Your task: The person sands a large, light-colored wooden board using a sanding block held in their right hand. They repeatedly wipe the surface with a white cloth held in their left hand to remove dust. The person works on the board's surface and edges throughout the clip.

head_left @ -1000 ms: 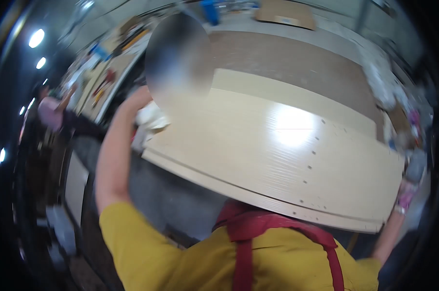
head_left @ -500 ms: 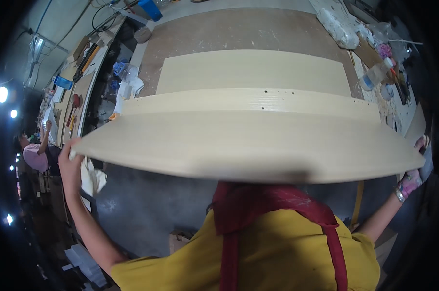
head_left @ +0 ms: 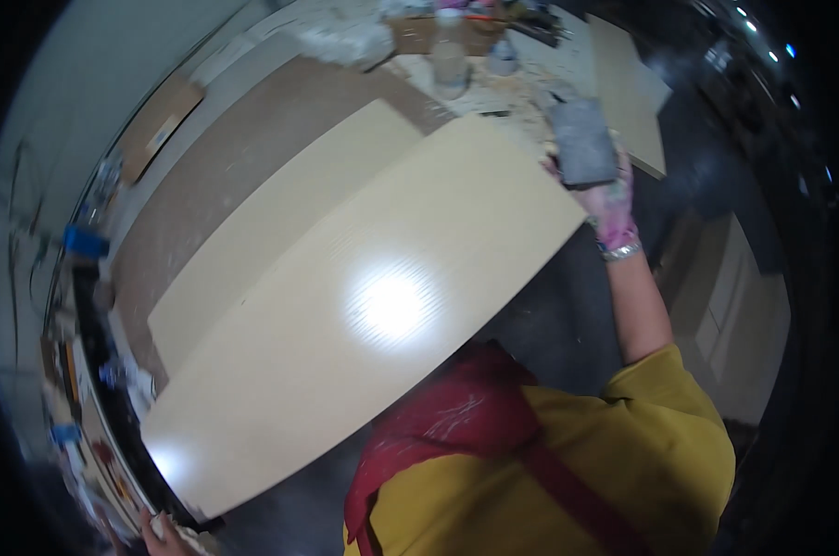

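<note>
laid long side toward the body on the tabletop (head_left: 521,100): a pale wood-grain panel (head_left: 345,278), glossy enough to throw back a bright glare. just behind it, a second pale panel (head_left: 276,218), partly covered or merely abutting; cannot tell which. under that one, a brown board (head_left: 243,148), probably there as a smoother bed than the tabletop itself. near edge brought close to the red apron (head_left: 456,422), likely for easy reach along the whole length.

hands well apart, near opposite ends of the panel. in the stained pink glove of the right hand (head_left: 609,197), a grey block (head_left: 583,144), gripped from both sides just beyond the panel's corner, seemingly to leave its broad face free. by the left hand (head_left: 164,539), a whitish cloth (head_left: 195,537); cut off at the rim, so cannot tell whether closed on it.

pushed to the far side, presumably out of the way: a clear bottle (head_left: 450,60) and a cardboard box (head_left: 164,120).
</note>
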### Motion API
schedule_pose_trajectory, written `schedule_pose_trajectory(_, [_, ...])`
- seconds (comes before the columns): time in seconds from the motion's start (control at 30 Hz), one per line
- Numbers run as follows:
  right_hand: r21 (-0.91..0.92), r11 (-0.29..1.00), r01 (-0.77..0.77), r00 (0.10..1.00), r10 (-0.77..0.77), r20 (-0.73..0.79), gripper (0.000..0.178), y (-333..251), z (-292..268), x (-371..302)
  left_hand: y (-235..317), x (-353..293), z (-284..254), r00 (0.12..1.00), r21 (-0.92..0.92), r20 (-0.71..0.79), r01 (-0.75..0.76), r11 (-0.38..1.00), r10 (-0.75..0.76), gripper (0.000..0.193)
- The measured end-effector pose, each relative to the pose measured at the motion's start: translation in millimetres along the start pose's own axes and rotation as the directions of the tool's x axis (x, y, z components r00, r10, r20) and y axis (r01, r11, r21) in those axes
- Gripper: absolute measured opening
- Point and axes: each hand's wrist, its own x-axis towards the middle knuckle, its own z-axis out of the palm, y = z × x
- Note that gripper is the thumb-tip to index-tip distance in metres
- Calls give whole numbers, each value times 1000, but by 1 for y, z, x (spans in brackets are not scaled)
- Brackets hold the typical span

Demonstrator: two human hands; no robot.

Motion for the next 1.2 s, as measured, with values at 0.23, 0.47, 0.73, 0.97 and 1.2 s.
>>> schedule_pose_trajectory(0.23, [-989, 84, -120, 976, -174, -133, 56, -52, 42, -7, 346, 1, 131, 771, -760, 70, -370, 535, 633, 30])
schedule_pose_trajectory(0.47, [-971, -206, -119, 991, 42, -130, 58, -85, 75, -36, 483, -5, 235, 344, -604, 146, -711, 359, 928, 45])
schedule_pose_trajectory(0.73, [-969, -241, -62, 966, 229, -119, 66, -67, 95, -2, 507, 17, 250, 603, -500, 72, -667, 552, 794, 45])
schedule_pose_trajectory(0.97, [-949, -312, 55, 983, 184, -3, 69, 25, 53, 146, 516, 15, 260, 532, -371, -34, -793, 484, 846, 38])
schedule_pose_trajectory(1.2, [-785, -594, 176, 944, 327, -36, 66, -15, 94, 81, 513, 13, 259, 553, -380, -34, -778, 501, 832, 34])
